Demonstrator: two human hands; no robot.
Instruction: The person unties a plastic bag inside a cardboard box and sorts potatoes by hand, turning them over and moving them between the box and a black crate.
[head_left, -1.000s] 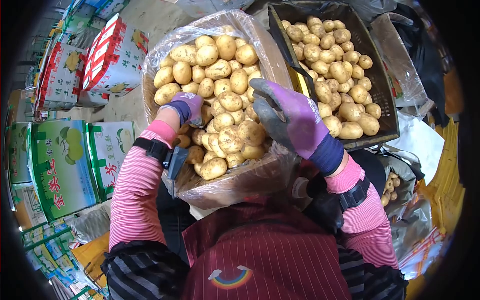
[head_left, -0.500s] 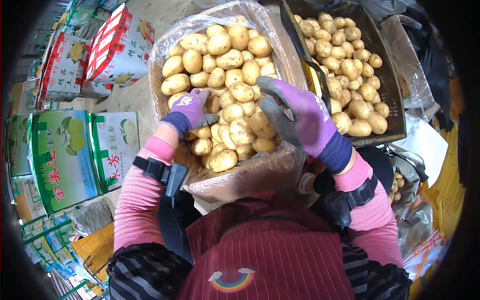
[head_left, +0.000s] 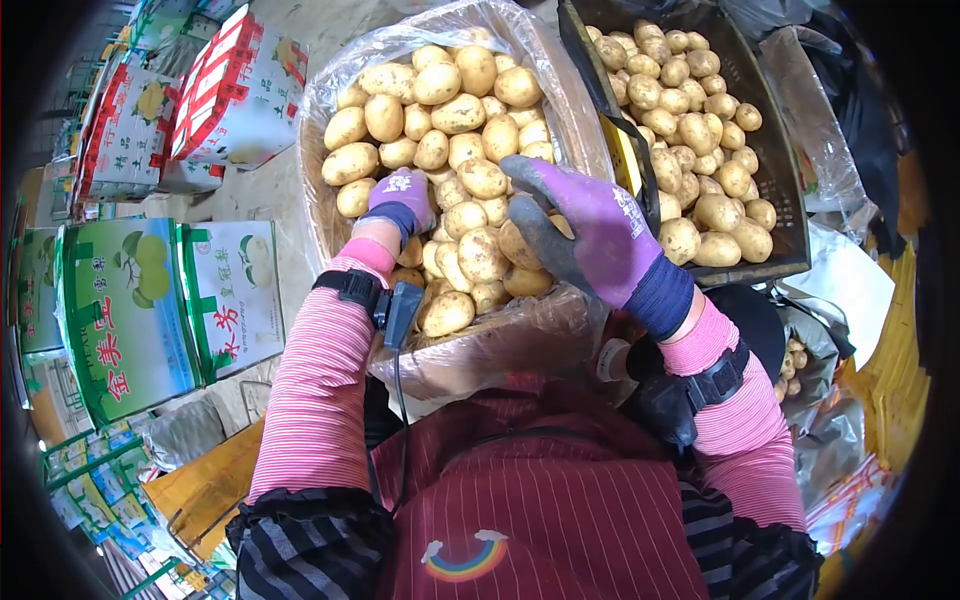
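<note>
A plastic-lined box (head_left: 490, 345) in front of me is heaped with potatoes (head_left: 480, 180). My left hand (head_left: 403, 197), in a purple glove with a dark blue cuff, reaches down among the potatoes on the left side; its fingers are hidden behind the back of the hand. Over the right side of the heap is my right hand (head_left: 605, 230), gloved alike with dark grey fingertips. Its fingers and thumb are spread apart, close over the potatoes, with none in its grasp.
Right of the box stands a dark crate (head_left: 790, 190) of more potatoes. White-and-red cartons (head_left: 245, 90) are at upper left, and green fruit cartons (head_left: 135, 310) stand below them. A bag with potatoes (head_left: 795, 365) lies low on the right.
My left hand has moved slightly right and turned over, so its fingers and thumb no longer show. The right hand has shifted a little left and stays spread.
</note>
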